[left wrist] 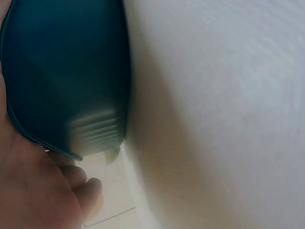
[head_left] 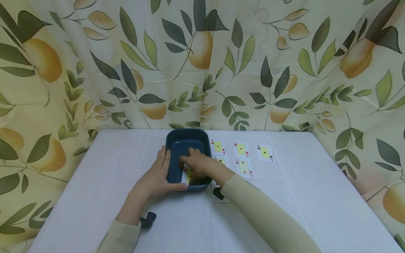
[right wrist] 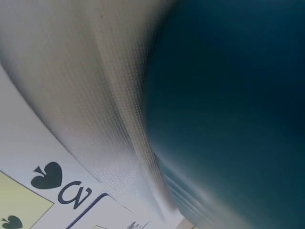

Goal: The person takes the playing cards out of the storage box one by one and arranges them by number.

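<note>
A dark blue plastic bin [head_left: 190, 136] stands on the white-covered table. My left hand [head_left: 158, 177] lies against its near left corner, fingers stretched along the left rim and thumb along the near rim. My right hand [head_left: 200, 165] reaches down inside the bin with bent fingers. By those fingers a playing card [head_left: 186, 175] with a yellow centre shows against the near side of the bin. The thumb is hidden in the head view, so I cannot tell whether the card is pinched. In the left wrist view, the bin's ribbed outer wall [left wrist: 97, 129] shows beside the left fingers.
Right of the bin lie face-up cards: aces of diamonds [head_left: 218, 147], hearts [head_left: 241, 149] and clubs [head_left: 265, 152], with a two of diamonds [head_left: 244, 168] nearer. My right forearm partly covers others, including a three of spades [right wrist: 46, 176]. A fruit-patterned curtain [head_left: 202, 88] hangs behind the table.
</note>
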`<state>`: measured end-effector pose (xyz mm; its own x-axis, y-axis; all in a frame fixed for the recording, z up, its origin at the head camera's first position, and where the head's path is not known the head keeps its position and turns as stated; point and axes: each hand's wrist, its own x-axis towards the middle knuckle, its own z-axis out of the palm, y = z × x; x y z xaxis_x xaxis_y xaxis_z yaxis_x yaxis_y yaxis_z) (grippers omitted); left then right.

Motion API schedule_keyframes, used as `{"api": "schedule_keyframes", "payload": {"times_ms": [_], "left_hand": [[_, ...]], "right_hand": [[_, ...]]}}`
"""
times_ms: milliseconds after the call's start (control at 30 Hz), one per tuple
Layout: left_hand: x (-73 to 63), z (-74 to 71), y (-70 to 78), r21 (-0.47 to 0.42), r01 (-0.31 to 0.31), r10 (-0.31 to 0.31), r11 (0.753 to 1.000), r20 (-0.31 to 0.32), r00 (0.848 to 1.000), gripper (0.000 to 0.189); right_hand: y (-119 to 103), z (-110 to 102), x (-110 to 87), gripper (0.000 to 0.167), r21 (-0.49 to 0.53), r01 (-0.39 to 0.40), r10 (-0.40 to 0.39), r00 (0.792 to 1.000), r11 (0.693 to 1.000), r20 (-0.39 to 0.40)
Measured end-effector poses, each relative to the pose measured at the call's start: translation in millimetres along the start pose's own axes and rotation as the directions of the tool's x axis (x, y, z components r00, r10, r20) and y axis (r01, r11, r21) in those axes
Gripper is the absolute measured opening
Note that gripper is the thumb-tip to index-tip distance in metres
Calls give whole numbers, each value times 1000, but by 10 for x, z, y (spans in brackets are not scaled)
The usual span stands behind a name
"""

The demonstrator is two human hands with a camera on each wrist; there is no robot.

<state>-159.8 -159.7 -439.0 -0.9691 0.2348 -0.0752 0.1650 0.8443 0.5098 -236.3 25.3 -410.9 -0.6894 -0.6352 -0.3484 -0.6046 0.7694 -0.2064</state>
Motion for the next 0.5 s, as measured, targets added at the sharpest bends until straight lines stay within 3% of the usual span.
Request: {"api": "schedule_keyframes", "payload": {"times_ms": [200, 500], "left_hand": [[-7, 10, -10, 1, -9, 9, 1000, -8, 1000, 146], [-12, 2, -10, -9, -6, 6, 1000, -2, 1000, 144]], "right_hand": [[-21, 4, -32, 62, -38, 11, -12, 999, 999, -29], [-72, 48, -82, 47, -124, 52, -61, 996, 991, -70]]}}
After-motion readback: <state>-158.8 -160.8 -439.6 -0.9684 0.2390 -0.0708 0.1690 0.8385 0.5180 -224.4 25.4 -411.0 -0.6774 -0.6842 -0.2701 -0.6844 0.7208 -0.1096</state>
